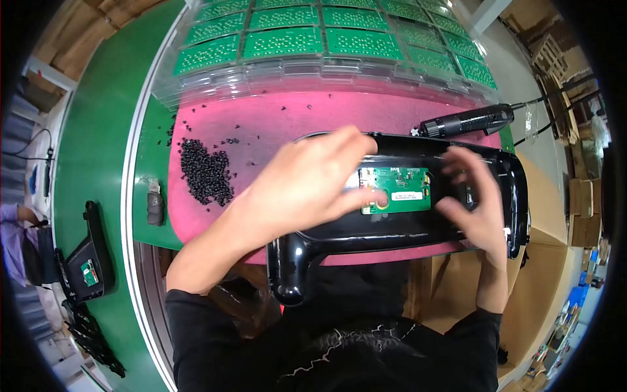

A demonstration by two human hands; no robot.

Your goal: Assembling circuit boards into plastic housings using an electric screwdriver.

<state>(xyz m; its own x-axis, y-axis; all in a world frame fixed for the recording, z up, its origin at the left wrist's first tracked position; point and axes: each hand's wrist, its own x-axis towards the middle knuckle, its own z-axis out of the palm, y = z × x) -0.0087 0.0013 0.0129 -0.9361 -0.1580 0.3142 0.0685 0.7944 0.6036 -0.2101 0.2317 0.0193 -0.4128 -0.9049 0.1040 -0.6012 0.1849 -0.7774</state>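
A glossy black plastic housing (385,228) with a handle-like arm at its lower left lies before me. Inside it sits a green circuit board (411,186) bearing a white label. Above the board's left end hovers my left hand (320,173), its thumb stretched over the board and parted from the bent fingers. I cannot tell whether the thumb touches the board. Over the housing's right part is my right hand (477,202), fingers curved and spread, with nothing visible between them. Slight blur softens its fingertips.
A heap of small black screws (206,171) lies on the pink mat (261,121), with several scattered around it. A black electric screwdriver (467,122) rests behind the housing. Clear trays of green circuit boards (284,42) stand at the back. Another black housing (95,261) lies left, near a person (23,242).
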